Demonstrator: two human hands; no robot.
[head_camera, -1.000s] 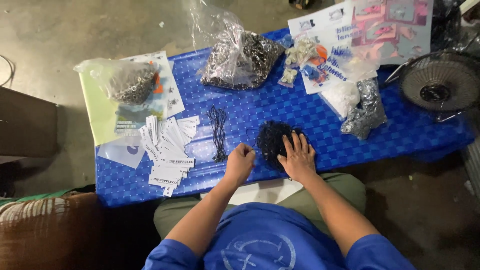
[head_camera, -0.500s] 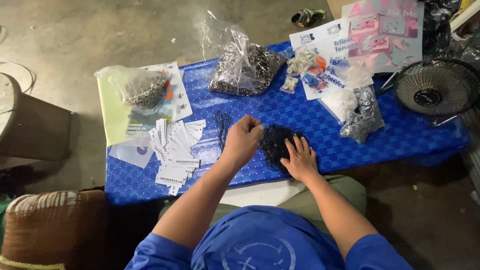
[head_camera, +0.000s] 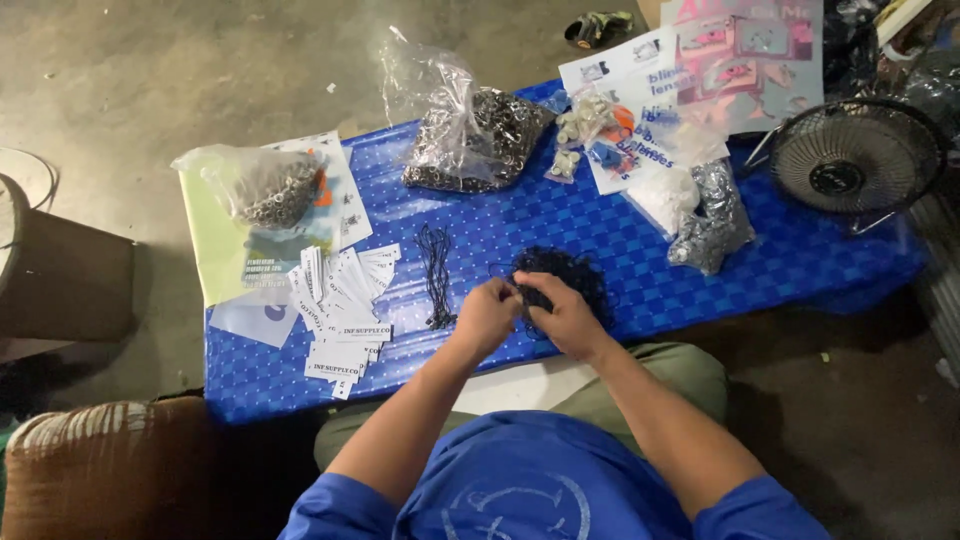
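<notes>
Hands meet at the near edge of the blue checkered counter (head_camera: 700, 265), both working at a tangled heap of dark cords (head_camera: 565, 275). The left hand (head_camera: 487, 316) has its grip pinched on a strand at the heap's left side, and the right hand (head_camera: 565, 312) lies on the heap's near edge, its grip closed on strands of the same tangle; the fingertips of the two hands are almost touching. Just left of the hands lies a small straightened bundle of cords (head_camera: 436, 275), running near to far. Further left a fanned stack of white paper tags (head_camera: 340, 310) spreads over the counter, and beyond it a clear bag of small metal pieces (head_camera: 265, 190) rests on a printed sheet. At the far middle sits a larger clear bag of metal rings (head_camera: 475, 135). To the right stand more small bags (head_camera: 705, 215), and a black fan (head_camera: 855, 160) sits at the far right corner.
</notes>
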